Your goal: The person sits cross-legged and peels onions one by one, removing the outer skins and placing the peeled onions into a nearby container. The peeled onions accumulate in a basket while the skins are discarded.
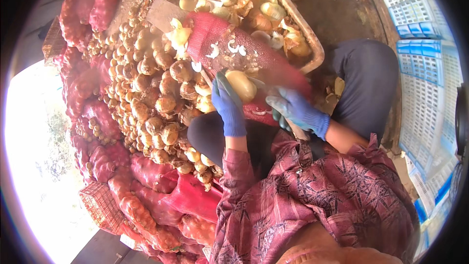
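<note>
My left hand (227, 99), in a blue knit glove with a darker palm, holds a pale peeled onion (240, 86) above my lap. To its right, my right hand (293, 108), gloved alike, is closed around the handle of a knife (258, 81); the blade is blurred and points at the onion. Beneath both hands a red mesh sack (249, 53) lies across my leg, with white peel scraps (234, 46) and brown crumbs on it. Pale leafy onion skin (179, 37) hangs at the sack's upper left end.
Unpeeled onions (146, 80) form a large heap on the left, bordered by filled red mesh sacks (150, 168). Ahead, a rimmed container (313, 44) holds onions and loose skins (242, 2). Blue and white plastic crates (421, 80) stand along the right. A wire basket (102, 207) sits lower left.
</note>
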Motion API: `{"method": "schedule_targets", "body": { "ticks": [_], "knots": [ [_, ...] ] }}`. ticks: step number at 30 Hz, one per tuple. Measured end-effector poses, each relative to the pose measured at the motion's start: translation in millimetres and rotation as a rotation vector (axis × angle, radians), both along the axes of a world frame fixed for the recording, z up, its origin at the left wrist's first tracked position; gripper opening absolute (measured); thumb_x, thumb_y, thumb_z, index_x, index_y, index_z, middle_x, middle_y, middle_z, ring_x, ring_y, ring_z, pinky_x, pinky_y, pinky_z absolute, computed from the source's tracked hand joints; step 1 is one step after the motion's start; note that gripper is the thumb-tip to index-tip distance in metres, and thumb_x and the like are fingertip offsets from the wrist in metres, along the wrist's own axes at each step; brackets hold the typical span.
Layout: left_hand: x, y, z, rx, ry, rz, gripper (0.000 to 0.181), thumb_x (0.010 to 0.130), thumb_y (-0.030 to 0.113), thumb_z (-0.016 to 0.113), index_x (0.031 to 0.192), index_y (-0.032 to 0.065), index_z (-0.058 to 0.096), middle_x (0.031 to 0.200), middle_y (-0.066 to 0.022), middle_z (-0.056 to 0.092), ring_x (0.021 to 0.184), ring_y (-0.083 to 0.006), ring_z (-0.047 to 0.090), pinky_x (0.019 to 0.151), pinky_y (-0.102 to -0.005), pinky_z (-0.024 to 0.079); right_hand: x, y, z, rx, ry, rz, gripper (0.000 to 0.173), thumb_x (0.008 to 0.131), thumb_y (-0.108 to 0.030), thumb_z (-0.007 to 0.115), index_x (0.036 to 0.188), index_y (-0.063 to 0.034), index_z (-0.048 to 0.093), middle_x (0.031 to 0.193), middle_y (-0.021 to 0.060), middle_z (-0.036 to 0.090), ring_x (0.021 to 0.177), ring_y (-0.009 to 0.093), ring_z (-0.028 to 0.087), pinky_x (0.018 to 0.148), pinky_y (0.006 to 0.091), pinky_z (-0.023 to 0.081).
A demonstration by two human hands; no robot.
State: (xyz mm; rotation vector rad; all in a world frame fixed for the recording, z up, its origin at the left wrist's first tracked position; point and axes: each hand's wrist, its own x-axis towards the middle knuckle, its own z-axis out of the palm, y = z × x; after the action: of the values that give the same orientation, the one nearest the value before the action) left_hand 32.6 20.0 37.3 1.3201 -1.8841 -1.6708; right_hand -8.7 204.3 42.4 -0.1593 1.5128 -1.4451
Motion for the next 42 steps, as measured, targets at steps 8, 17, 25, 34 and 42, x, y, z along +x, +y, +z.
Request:
{"method": "schedule_targets", "body": {
  "ticks": [8,17,25,34,42],
  "knots": [
    [13,39,-7,-1.104,-0.114,-0.487,0.050,0.102,0.034,0.038,0.138,0.0023,0.053,0.130,-0.0271,0.056,0.116,-0.0426,0.055,0.098,-0.0466,0.043,8,19,20,0.011,-0.167,0.011,0.027,0.102,-0.033,0.052,0.107,-0.0066,0.051,0.074,0.0027,0.058,0.049,0.009,0.055,0.043,0.0253,0.046],
    [-11,14,-12,-0.712,0.005,-0.314,0.055,0.105,0.040,0.035,0.122,-0.0043,0.062,0.116,-0.0178,0.067,0.106,-0.0287,0.062,0.096,-0.0382,0.047,16,-8,-21,0.239,0.700,0.177,0.030,0.096,-0.030,0.058,0.104,-0.0029,0.048,0.074,0.0236,0.062,0.067,0.043,0.063,0.057,0.0516,0.049],
    [-10,-16,-16,-0.230,0.055,-0.239,0.043,0.104,0.031,0.044,0.129,-0.0015,0.058,0.123,-0.0150,0.065,0.112,-0.0228,0.061,0.099,-0.0354,0.045,14,-21,-23,0.081,0.755,0.051,0.029,0.095,-0.029,0.060,0.099,-0.0020,0.052,0.078,0.0241,0.063,0.069,0.042,0.063,0.059,0.0479,0.048],
    [2,40,-5,-1.063,-0.081,-0.583,0.051,0.099,0.032,0.044,0.141,0.0058,0.050,0.134,-0.0243,0.054,0.126,-0.0425,0.048,0.106,-0.0482,0.038,20,8,-15,0.132,0.663,0.082,0.032,0.098,-0.033,0.055,0.102,-0.0012,0.050,0.077,0.0256,0.063,0.071,0.045,0.063,0.061,0.0517,0.048],
    [-10,5,-10,-0.722,0.094,-0.461,0.057,0.104,0.042,0.032,0.122,-0.0013,0.064,0.119,-0.0178,0.066,0.110,-0.0315,0.061,0.098,-0.0398,0.046,24,-11,-39,0.182,0.842,0.093,0.040,0.096,-0.033,0.057,0.119,-0.0010,0.050,0.084,0.0249,0.065,0.072,0.043,0.065,0.062,0.0516,0.050]
  ]
}}
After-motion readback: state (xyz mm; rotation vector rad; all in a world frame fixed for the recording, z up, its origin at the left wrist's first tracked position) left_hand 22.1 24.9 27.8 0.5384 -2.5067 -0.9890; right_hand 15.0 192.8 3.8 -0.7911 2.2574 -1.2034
